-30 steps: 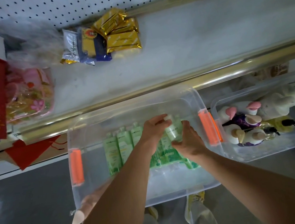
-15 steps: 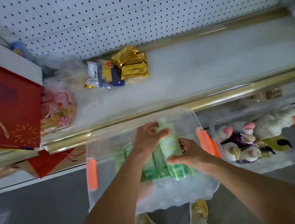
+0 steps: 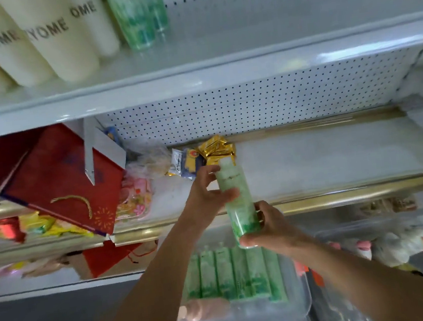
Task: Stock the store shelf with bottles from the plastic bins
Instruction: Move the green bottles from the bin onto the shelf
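Step in hand: transfer from bin to shelf. A pale green translucent plastic bottle [image 3: 237, 199] is held upright above the clear plastic bin [image 3: 305, 291], in front of the lower shelf edge. Its upper body is pinched by the left hand [image 3: 207, 197]; its base is cupped by the right hand [image 3: 265, 229]. More green bottles [image 3: 232, 275] are left in the bin. Next move is judged a lift to the upper white shelf [image 3: 272, 54], beside what look like matching green bottles [image 3: 139, 14] (blurred)

1. A green bottle [image 3: 237, 199] is held upright by the left hand [image 3: 207, 196] and the right hand [image 3: 269, 226].
2. More green bottles [image 3: 235, 274] are laid in a clear bin [image 3: 305, 295] below.
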A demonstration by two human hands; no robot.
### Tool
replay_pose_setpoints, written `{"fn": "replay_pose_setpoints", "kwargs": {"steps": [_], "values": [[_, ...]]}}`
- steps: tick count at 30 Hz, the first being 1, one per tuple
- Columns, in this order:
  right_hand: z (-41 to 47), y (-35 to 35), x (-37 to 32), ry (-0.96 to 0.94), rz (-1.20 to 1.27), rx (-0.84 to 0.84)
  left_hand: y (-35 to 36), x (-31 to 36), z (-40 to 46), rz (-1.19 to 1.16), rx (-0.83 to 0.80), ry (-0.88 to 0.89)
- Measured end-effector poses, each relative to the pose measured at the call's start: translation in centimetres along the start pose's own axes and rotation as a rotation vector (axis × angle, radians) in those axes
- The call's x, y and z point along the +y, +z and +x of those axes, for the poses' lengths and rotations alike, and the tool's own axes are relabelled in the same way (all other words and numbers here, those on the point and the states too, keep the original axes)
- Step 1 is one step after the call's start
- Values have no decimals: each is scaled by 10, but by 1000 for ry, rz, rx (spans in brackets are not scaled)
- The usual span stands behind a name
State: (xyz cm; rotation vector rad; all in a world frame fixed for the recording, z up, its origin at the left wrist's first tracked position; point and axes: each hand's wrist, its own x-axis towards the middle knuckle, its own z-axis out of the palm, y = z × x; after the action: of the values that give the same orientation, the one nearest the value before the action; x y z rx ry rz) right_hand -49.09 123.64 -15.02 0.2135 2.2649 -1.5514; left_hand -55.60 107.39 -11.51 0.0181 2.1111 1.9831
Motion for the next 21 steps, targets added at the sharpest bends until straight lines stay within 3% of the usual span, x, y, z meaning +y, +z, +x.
{"fn": "replay_pose_setpoints", "kwargs": {"steps": [8, 21], "values": [[-31, -39, -75, -213, 66, 64, -2, 91, -32, 168, -84, 276], [-47, -63, -178, -501, 41, 107, -18, 199, -58, 225, 113, 476]]}}
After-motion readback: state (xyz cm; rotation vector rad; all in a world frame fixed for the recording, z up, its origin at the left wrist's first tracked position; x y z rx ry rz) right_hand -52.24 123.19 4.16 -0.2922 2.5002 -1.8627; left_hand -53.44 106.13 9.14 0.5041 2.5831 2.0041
